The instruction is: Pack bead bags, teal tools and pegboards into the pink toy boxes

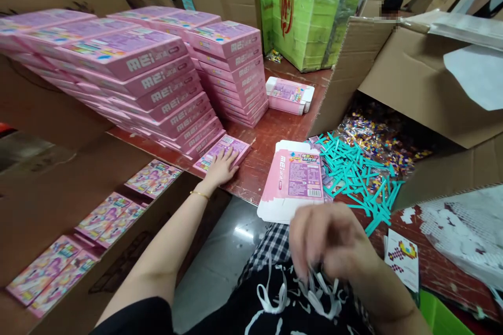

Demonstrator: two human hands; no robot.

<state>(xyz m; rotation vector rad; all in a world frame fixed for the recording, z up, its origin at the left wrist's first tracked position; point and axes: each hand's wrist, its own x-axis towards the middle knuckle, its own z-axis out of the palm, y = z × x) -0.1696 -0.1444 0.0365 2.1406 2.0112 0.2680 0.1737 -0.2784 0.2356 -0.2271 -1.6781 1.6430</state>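
A red-brown tabletop (285, 128) is partly covered by cartons and pink boxes. At its right, a large open cardboard box (428, 84) is filled with clear bags of small multicoloured pieces (373, 131). By the lower left, an open brown carton (129, 261) is lined with brightly printed packs (106, 214). Tall stacks of closed pink boxes (157, 73) are set along the tabletop's left side. The right hand (328, 241) is raised in front of the body, its fingers curled and blurred; whether anything is pinched cannot be told. The left hand (222, 166) is laid palm down, fingers partly spread, on a single pink box (239, 149) just beside the stacks, near the tabletop's edge. A pink carton with open flaps (294, 175) is placed near the right hand, and teal sticks (353, 167) are scattered beside it, at the cardboard box's opening.
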